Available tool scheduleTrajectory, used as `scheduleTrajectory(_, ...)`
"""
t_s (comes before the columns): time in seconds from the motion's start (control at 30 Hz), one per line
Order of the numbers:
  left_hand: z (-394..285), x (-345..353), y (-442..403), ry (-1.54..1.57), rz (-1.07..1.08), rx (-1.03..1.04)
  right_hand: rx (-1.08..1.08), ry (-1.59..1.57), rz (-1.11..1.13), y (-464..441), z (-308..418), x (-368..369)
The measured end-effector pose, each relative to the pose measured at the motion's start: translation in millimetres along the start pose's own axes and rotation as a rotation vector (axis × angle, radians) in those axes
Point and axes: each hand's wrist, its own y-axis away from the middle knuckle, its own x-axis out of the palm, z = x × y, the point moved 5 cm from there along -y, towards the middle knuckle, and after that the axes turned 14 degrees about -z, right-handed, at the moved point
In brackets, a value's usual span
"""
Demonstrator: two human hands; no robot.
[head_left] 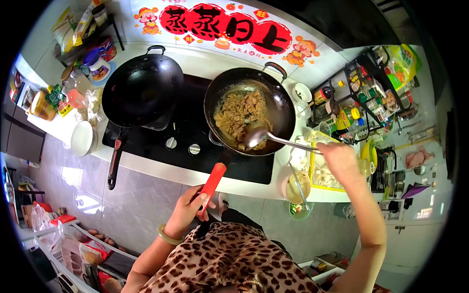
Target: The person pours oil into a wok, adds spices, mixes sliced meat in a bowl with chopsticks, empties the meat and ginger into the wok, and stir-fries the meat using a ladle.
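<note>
My left hand [186, 210] is wrapped round the red handle [212, 188] of the right wok [286, 105], which sits on the black hob [161, 158]. In that wok lies cooked, brownish sliced food [239, 113]. My right hand [338, 158] grips the end of a long metal ladle [288, 141]. The ladle's bowl rests among the food near the wok's front right side. To the left, a second black wok [141, 90] stands on the hob with its handle pointing toward me, and neither hand touches it.
Right of the hob are a bowl [298, 187] with a utensil, a yellow-rimmed tray [325, 186] and a small green bowl [301, 211]. A rack [359, 93] of bottles stands behind them. White plates [83, 138] sit at the left counter edge, near jars and packets.
</note>
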Motion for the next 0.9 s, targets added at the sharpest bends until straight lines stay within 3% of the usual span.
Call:
scheduleTrajectory(0.13, -2.6, 0.3, -0.8, 0.029, 0.027, -0.001, 0.143, -0.048, 0.026, 27.2, -21.3, -41.7)
scheduleTrajectory(0.2, -3.0, 0.4, -0.4, 0.024, 0.022, 0.005, 0.217, -0.147, 0.277, 30.4, -9.6, -52.3)
scheduleTrajectory(0.3, -3.6, 0.1, 0.4, 0.014, 0.015, 0.003, 0.114, -0.267, 0.3, 18.6, 23.8, -49.5)
scheduleTrajectory(0.37, -3.8, -0.2, -0.1, 0.008, 0.012, 0.003, 0.119, -0.229, 0.317, 9.1, 38.6, -8.2)
scheduleTrajectory(0.53, -2.6, -0.6, 0.5, 0.024, -0.005, -0.033, 0.265, -0.166, 0.168, -42.3, 26.4, 48.8)
scheduleTrajectory(0.63, -0.6, -0.5, -1.5, -0.016, 0.012, 0.031, 0.296, -0.18, 0.127, -29.6, 5.3, 13.5)
scheduleTrajectory(0.77, -0.7, -0.1, -2.1, 0.016, 0.005, 0.022, 0.278, -0.105, 0.306, -1.8, -8.2, -42.8)
scheduleTrajectory(0.9, -4.2, 0.5, -3.0, 0.006, 0.024, 0.023, 0.196, 0.019, 0.314, -13.1, 4.0, -10.7)
